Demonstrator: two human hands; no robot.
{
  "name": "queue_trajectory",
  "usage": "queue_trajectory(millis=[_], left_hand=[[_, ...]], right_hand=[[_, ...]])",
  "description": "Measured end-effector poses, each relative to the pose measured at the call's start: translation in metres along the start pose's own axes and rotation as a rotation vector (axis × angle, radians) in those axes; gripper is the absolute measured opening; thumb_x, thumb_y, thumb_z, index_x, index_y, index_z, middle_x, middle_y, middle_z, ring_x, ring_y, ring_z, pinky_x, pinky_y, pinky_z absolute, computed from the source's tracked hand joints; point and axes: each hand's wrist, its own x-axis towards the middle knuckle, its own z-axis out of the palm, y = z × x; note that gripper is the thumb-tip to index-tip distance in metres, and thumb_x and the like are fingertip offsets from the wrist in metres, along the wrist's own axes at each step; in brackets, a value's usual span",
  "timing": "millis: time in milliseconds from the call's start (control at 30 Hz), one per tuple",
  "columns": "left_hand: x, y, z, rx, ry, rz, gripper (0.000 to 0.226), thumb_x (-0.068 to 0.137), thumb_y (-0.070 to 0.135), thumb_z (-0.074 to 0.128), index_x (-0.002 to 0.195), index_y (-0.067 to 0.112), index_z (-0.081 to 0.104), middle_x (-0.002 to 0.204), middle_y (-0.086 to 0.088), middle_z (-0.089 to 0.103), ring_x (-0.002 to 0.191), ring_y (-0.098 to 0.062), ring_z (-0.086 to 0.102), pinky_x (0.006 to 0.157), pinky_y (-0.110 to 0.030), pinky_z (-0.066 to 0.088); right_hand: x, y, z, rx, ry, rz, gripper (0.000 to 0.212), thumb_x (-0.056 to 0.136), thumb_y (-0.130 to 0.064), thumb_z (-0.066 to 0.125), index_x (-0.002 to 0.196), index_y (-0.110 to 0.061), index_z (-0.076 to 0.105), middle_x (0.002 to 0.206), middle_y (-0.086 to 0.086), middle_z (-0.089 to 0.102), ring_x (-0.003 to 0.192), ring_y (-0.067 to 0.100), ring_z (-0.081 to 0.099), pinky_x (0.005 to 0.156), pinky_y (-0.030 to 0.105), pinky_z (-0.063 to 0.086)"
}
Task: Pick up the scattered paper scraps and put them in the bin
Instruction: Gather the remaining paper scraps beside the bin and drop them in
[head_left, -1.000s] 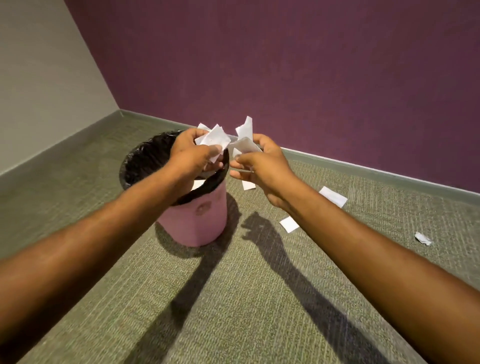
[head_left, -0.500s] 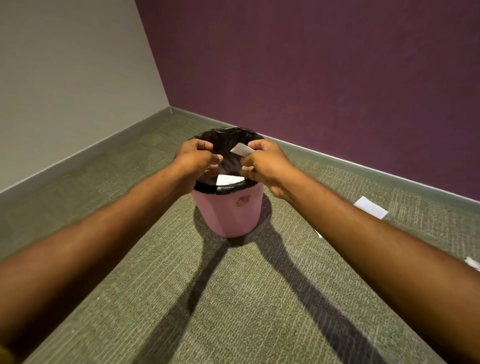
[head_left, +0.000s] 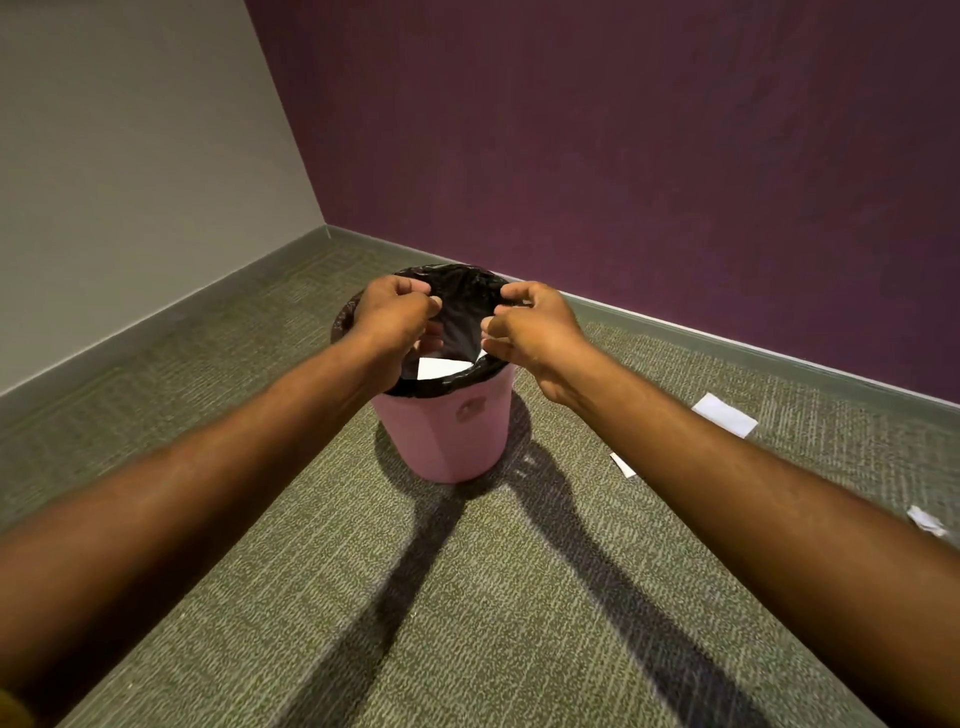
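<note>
A pink bin (head_left: 447, 436) with a black liner stands on the carpet near the corner of the room. Both my hands hover over its mouth. My left hand (head_left: 397, 317) is above the left rim and my right hand (head_left: 530, 327) above the right rim. Their fingers are loosely curled and apart, with nothing between them. White paper scraps (head_left: 440, 368) lie inside the bin. On the carpet to the right lie a large white scrap (head_left: 724, 414), a small scrap (head_left: 622, 464) partly hidden by my right forearm, and a crumpled scrap (head_left: 927, 520).
The purple wall (head_left: 623, 156) runs behind the bin and a grey wall (head_left: 130, 156) stands to the left, both with a baseboard. Green-grey carpet (head_left: 467, 597) covers the floor in front of the bin.
Both hands held bunches of scraps a second ago. They moved over the bin and let the paper go, and the scraps now lie inside. The view has shifted so the bin sits nearer the middle.
</note>
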Motion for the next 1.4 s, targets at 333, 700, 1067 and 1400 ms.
queue_trajectory(millis=[333, 700, 1067, 1400], left_hand=[[-0.022, 0.004, 0.06, 0.051, -0.287, 0.099, 0.023, 0.099, 0.0, 0.06, 0.12, 0.009, 0.063, 0.088, -0.012, 0.075, 0.064, -0.02, 0.068, 0.056, -0.03, 0.056], [-0.015, -0.047, 0.163, 0.211, -0.529, 0.005, 0.021, 0.098, 0.0, 0.06, 0.117, 0.009, 0.063, 0.089, -0.015, 0.075, 0.063, -0.022, 0.069, 0.058, -0.031, 0.055], [0.01, -0.131, 0.239, 0.463, -0.644, -0.004, 0.022, 0.09, -0.002, 0.073, 0.102, 0.014, 0.064, 0.086, -0.017, 0.069, 0.067, -0.026, 0.065, 0.06, -0.035, 0.052], [0.007, -0.175, 0.284, 0.829, -0.688, 0.154, 0.034, 0.086, 0.023, 0.085, 0.116, 0.017, 0.069, 0.115, -0.009, 0.072, 0.102, -0.028, 0.07, 0.073, -0.031, 0.053]], right_hand=[[0.009, 0.032, -0.05, 0.038, 0.088, -0.01, 0.028, 0.096, 0.011, 0.061, 0.115, -0.009, 0.063, 0.106, 0.026, 0.077, 0.076, 0.023, 0.076, 0.068, 0.035, 0.064], [0.013, 0.103, -0.169, -0.03, 0.343, 0.136, 0.026, 0.097, 0.011, 0.059, 0.114, -0.007, 0.064, 0.11, 0.024, 0.075, 0.08, 0.027, 0.077, 0.071, 0.037, 0.068], [-0.013, 0.175, -0.264, -0.119, 0.592, 0.284, 0.026, 0.091, 0.011, 0.058, 0.105, -0.01, 0.065, 0.079, 0.019, 0.071, 0.062, 0.028, 0.062, 0.06, 0.042, 0.051], [-0.04, 0.23, -0.299, -0.637, 0.467, 0.281, 0.024, 0.089, 0.002, 0.073, 0.097, -0.021, 0.072, 0.1, -0.001, 0.073, 0.098, 0.022, 0.07, 0.074, 0.028, 0.054]])
